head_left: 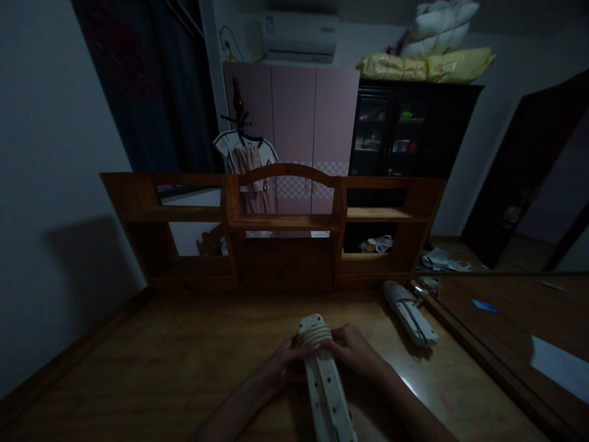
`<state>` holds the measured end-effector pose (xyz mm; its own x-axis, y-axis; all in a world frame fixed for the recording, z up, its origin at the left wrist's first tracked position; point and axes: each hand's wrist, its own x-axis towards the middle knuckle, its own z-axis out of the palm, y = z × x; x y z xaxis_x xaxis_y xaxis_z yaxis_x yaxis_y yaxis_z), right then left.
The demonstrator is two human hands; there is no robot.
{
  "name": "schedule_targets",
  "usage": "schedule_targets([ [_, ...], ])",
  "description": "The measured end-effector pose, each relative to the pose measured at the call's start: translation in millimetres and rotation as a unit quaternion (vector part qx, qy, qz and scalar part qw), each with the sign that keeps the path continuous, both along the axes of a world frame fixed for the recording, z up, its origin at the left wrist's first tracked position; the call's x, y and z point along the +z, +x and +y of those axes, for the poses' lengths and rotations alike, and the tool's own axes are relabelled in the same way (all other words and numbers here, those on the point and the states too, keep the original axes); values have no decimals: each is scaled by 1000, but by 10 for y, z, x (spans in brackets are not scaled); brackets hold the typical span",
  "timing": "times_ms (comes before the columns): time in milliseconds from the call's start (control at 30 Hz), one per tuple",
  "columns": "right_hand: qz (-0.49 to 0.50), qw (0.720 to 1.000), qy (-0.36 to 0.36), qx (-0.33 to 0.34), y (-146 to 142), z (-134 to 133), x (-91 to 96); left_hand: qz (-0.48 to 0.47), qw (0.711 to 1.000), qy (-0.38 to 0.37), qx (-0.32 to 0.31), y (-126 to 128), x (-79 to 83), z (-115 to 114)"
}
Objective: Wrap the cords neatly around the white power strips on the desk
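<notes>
A long white power strip [327,383] lies on the wooden desk [184,362] in front of me, its cord wound in coils [314,335] round the far end. My left hand [288,362] grips the strip's left side at the coils. My right hand [354,350] closes on the right side of the same coiled end. Both hands touch the cord.
A second white power strip [409,313] with wound cord lies at the desk's right edge. A wooden shelf unit [285,224] stands along the desk's back. Behind it are a pink wardrobe [294,123], hanging clothes [246,159] and a dark cabinet [405,129].
</notes>
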<state>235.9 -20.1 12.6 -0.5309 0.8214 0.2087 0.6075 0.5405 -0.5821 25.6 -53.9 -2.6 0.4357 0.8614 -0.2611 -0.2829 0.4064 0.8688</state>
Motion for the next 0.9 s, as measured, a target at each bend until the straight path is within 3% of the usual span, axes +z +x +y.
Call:
schedule_targets([
  [900, 2, 1000, -7, 1, 0, -18, 25, -4, 1000, -1, 3, 10, 55, -24],
])
